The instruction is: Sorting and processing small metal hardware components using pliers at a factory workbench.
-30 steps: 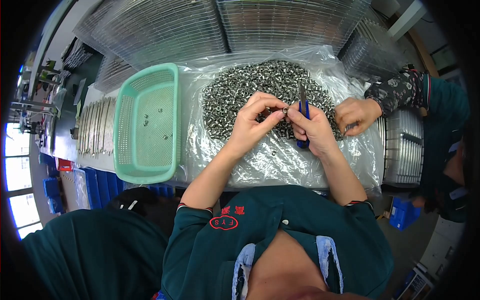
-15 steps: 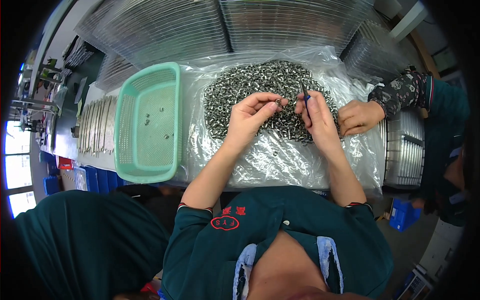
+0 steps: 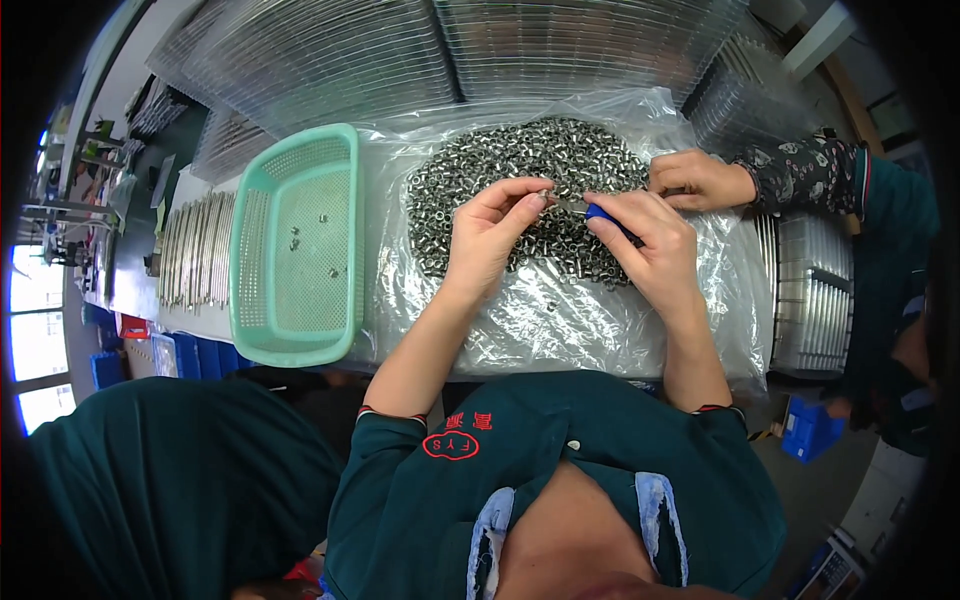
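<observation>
My left hand (image 3: 487, 232) pinches a small metal ring (image 3: 547, 195) between thumb and fingertips, over the left-middle part of a wide heap of shiny metal rings (image 3: 480, 155). In my right hand (image 3: 655, 245) is a slim tool with a blue handle (image 3: 612, 222). Its thin metal tip points left, at the ring in my left hand; whether it touches or enters the ring is too small to tell. The heap lies on a clear plastic sheet (image 3: 500, 330).
A pale green mesh basket (image 3: 355, 240) with a few rings stands left of the heap. Stacked clear plastic trays (image 3: 330, 60) line the back. Another person's hand (image 3: 705, 180) rests at the heap's right edge. More trays (image 3: 812, 290) sit at the far right; metal strips (image 3: 195, 250) lie far left.
My right hand has turned the tool from pointing up to pointing left, toward the ring. My left hand moved slightly left. The other person's hand shifted away from me, up along the heap's edge.
</observation>
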The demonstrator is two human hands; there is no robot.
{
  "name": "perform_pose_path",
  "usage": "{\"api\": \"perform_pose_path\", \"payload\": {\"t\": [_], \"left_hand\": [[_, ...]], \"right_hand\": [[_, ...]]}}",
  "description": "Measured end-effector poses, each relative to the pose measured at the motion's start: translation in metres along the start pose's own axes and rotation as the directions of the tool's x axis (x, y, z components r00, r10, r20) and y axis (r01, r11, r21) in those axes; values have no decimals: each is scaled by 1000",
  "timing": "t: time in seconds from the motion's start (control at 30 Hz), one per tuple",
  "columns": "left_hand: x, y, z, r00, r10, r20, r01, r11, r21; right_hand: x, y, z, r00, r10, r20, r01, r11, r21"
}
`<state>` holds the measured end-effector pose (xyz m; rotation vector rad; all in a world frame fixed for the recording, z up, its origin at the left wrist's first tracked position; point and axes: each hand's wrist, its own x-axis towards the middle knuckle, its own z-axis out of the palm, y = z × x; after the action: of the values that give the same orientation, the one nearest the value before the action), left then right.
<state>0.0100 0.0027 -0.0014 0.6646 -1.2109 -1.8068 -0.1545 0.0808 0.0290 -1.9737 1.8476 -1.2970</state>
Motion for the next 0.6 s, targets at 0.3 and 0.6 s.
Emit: {"api": "perform_pose_path", "payload": {"t": [0.3, 0.6], "left_hand": [[0, -2, -4, 983, 181, 1, -170, 922, 348], [4, 3, -6, 985, -174, 9, 174, 984, 29]], "right_hand": [[-1, 0, -1, 997, -73, 6, 73, 985, -154], [2, 2, -1, 966, -230, -122, 189, 942, -277]]}}
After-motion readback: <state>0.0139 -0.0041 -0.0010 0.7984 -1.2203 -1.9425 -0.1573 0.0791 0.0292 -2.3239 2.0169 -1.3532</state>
